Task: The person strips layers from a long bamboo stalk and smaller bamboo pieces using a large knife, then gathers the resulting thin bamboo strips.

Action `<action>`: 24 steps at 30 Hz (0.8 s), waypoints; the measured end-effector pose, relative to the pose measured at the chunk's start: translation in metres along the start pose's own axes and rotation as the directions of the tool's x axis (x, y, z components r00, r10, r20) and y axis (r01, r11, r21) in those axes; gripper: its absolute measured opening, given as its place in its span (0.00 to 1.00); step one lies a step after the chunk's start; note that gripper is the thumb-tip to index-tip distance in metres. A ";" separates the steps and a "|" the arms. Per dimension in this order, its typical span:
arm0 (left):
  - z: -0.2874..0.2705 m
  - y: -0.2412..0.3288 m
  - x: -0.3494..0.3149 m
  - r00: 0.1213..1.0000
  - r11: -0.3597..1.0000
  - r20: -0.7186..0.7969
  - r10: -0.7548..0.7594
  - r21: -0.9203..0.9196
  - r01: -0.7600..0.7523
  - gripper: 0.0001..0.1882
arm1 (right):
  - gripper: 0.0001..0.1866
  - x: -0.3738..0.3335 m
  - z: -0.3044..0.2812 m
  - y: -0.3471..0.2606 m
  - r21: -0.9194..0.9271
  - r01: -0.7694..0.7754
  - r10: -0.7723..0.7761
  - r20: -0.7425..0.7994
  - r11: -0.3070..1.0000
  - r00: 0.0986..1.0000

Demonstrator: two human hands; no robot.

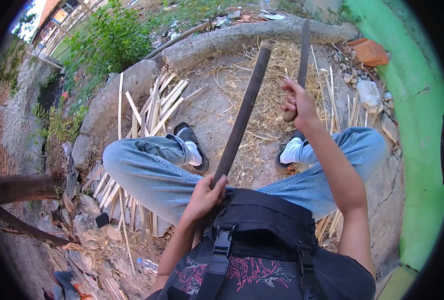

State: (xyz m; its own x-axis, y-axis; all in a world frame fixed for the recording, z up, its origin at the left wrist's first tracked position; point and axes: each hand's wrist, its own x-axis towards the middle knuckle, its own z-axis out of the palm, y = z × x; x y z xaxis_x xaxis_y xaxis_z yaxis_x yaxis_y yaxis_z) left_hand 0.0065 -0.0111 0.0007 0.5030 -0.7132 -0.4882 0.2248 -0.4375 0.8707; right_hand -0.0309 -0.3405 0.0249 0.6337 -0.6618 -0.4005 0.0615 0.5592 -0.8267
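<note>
Pale shavings (283,66), dark stick (244,112), long knife (304,56)

The shavings lie scattered beneath. The stick slants between bent knees (124,156), the left hand (205,200) clamped on its near end. The knife stands to its right, apart from it, tip pointing away; the right hand (301,104) is clamped on its handle (289,116).

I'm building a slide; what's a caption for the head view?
Left hand gripping a dark stick, right hand a long knife, pale shavings on the ground.
</note>
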 end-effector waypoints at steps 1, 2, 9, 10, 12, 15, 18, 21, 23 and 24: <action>0.005 0.000 0.003 0.997 0.991 -0.081 -0.005 -0.137 -0.006 0.16 | 0.14 -0.003 -0.003 0.002 -0.014 -0.002 0.002 0.009 1.000 1.000; 0.008 0.007 0.006 0.989 0.978 -0.147 -0.035 -0.210 0.004 0.16 | 0.14 -0.006 -0.007 0.004 -0.160 0.084 -0.082 0.024 0.983 0.996; -0.006 0.009 0.040 0.994 0.899 -0.093 -0.052 -0.437 0.006 0.16 | 0.14 -0.045 0.002 0.036 -0.762 0.550 -0.390 0.418 0.342 0.821; -0.007 0.000 0.048 0.996 0.904 -0.076 -0.048 -0.428 0.011 0.16 | 0.13 -0.053 0.007 0.042 -0.794 0.555 -0.302 0.481 0.249 0.823; -0.006 -0.016 0.059 0.998 0.894 -0.036 -0.061 -0.446 0.038 0.15 | 0.12 -0.066 0.013 0.055 -0.811 0.567 -0.202 0.537 0.146 0.819; 0.007 -0.013 0.062 0.992 0.880 -0.026 -0.126 -0.465 0.100 0.16 | 0.11 -0.078 0.016 0.078 -0.765 0.631 -0.052 0.630 0.132 0.775; 0.008 -0.009 0.065 0.962 0.904 -0.125 -0.243 -0.389 0.178 0.16 | 0.12 -0.085 0.017 0.097 -0.719 0.692 0.000 0.693 0.054 0.721; 0.012 -0.032 0.069 0.972 0.928 -0.232 -0.046 -0.370 -0.045 0.15 | 0.13 -0.088 0.013 0.113 -0.677 0.735 0.060 0.736 0.044 0.675; 0.014 -0.030 0.068 0.971 0.920 -0.231 -0.053 -0.389 -0.042 0.13 | 0.13 -0.088 0.012 0.124 -0.649 0.757 -0.020 0.758 0.081 0.652; 0.016 -0.028 0.069 0.960 0.907 -0.272 -0.066 -0.416 -0.055 0.13 | 0.13 -0.087 0.010 0.129 -0.673 0.733 -0.007 0.736 0.097 0.677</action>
State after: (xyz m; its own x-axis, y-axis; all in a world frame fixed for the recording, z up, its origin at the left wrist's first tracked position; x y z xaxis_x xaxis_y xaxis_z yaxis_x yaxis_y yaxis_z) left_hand 0.0219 -0.0571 -0.0583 0.6950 -0.5067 -0.5101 0.5236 -0.1295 0.8421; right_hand -0.0699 -0.2054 -0.0433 0.9961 -0.0841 0.0251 -0.0486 -0.7672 -0.6395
